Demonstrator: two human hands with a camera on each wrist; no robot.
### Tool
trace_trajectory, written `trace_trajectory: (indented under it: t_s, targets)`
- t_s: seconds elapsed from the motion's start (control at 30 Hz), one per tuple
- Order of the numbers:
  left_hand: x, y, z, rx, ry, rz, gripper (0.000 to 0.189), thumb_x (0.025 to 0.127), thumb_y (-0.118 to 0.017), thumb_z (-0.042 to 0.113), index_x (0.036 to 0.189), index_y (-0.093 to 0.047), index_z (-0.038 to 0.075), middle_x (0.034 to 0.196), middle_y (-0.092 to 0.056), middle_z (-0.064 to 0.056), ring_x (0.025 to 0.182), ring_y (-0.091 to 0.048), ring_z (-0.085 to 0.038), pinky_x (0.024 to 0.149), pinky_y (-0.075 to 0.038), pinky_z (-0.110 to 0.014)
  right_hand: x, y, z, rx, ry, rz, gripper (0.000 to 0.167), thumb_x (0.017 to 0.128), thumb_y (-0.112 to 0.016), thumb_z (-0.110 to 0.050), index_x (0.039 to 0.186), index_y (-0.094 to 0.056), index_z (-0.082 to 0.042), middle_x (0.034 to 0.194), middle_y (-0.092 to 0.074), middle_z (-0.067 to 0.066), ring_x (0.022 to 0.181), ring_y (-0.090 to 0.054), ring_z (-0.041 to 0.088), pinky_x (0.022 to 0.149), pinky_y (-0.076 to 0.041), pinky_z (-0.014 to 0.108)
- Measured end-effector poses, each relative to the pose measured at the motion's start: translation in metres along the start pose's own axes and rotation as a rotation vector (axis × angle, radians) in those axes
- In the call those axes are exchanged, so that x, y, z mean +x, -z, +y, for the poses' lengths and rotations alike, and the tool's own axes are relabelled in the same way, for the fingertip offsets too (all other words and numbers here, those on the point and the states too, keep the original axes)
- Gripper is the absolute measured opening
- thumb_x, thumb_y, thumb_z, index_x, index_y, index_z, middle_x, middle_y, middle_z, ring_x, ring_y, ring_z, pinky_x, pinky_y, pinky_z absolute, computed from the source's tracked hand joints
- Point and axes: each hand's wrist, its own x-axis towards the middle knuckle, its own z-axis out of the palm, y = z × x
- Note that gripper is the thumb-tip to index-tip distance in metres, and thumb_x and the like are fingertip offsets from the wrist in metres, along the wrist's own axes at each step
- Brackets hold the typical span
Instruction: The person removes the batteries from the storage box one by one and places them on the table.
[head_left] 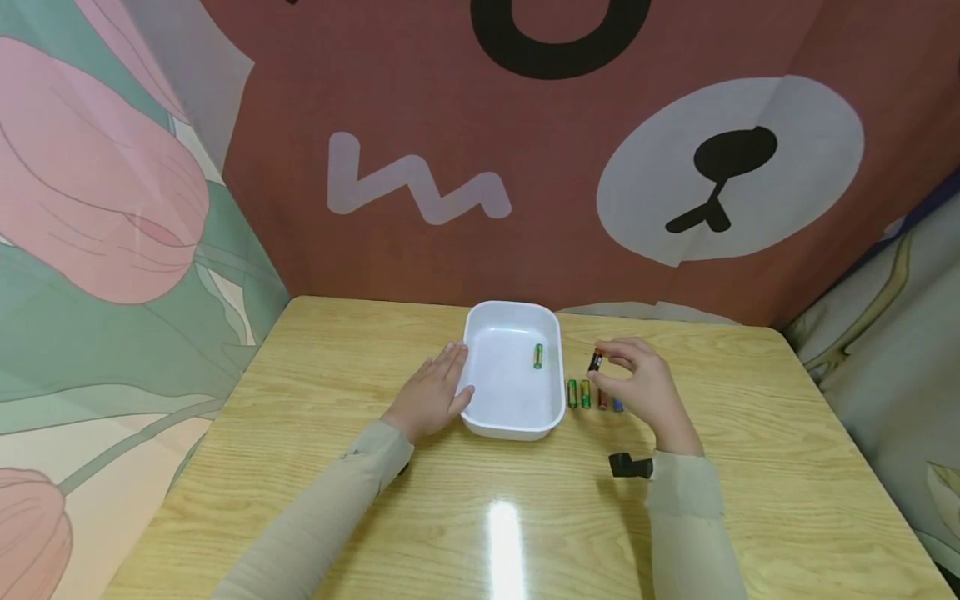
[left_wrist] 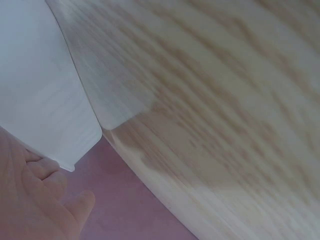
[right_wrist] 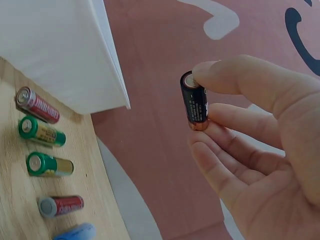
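A black battery with a copper end (right_wrist: 194, 102) is pinched between the thumb and fingertips of my right hand (head_left: 641, 383), raised above the table to the right of a white plastic tray (head_left: 513, 432). My left hand (head_left: 431, 396) rests against the tray's left side, its fingers extended along the rim. Inside the tray lies one green battery (head_left: 537, 356). Below my right hand, several batteries lie in a row: a red one (right_wrist: 37, 105), a green one (right_wrist: 42, 131), another green one (right_wrist: 50, 164), a second red one (right_wrist: 61, 205) and a blue one (right_wrist: 75, 232).
The wooden table (head_left: 337, 358) ends at a brown cloth backdrop (head_left: 420, 258) with a cartoon bear print. A floral curtain (head_left: 112, 333) hangs on the left. A black device (head_left: 630, 466) shows at my right wrist.
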Motion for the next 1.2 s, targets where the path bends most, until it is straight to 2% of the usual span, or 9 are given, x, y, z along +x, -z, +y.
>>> trace_trajectory:
  t_s: [0.33,0.53,0.8,1.2]
  targets:
    - [0.001,0.004,0.004,0.009,-0.006,-0.006,0.073,0.109,-0.032,0.046,0.162,-0.01,0.001,0.169,-0.011,-0.012,0.156,-0.009,-0.026,0.124,-0.019,-0.047,-0.007,0.013,0.013,-0.028,-0.001,0.002,0.054,0.092,-0.077,-0.023,0.139,-0.06,-0.002,0.137,-0.052,0.017,0.126,-0.054,0.042,0.103,-0.049,0.054]
    - [0.002,0.007,0.006,0.015,-0.023,-0.004,0.073,0.109,-0.034,0.045,0.161,-0.013,0.0,0.168,-0.013,-0.014,0.156,-0.011,-0.027,0.123,-0.02,-0.048,-0.011,0.018,0.022,-0.061,-0.009,-0.007,0.053,0.092,-0.077,-0.02,0.139,-0.059,-0.001,0.137,-0.052,0.017,0.127,-0.053,0.044,0.104,-0.048,0.056]
    - [-0.002,0.007,0.005,0.017,-0.009,-0.014,0.073,0.108,-0.032,0.046,0.161,-0.013,0.0,0.169,-0.012,-0.015,0.156,-0.01,-0.028,0.124,-0.02,-0.05,-0.013,0.02,0.027,-0.082,-0.033,-0.032,0.054,0.094,-0.074,-0.016,0.142,-0.056,0.0,0.14,-0.048,0.02,0.129,-0.05,0.048,0.103,-0.046,0.061]
    - [-0.002,0.006,0.004,0.027,0.011,-0.029,0.073,0.109,-0.032,0.047,0.162,-0.009,0.002,0.169,-0.008,-0.012,0.156,-0.008,-0.026,0.124,-0.017,-0.048,-0.014,0.029,0.043,-0.147,-0.062,-0.059,0.052,0.093,-0.072,-0.008,0.141,-0.054,0.005,0.137,-0.049,0.024,0.123,-0.053,0.048,0.101,-0.048,0.058]
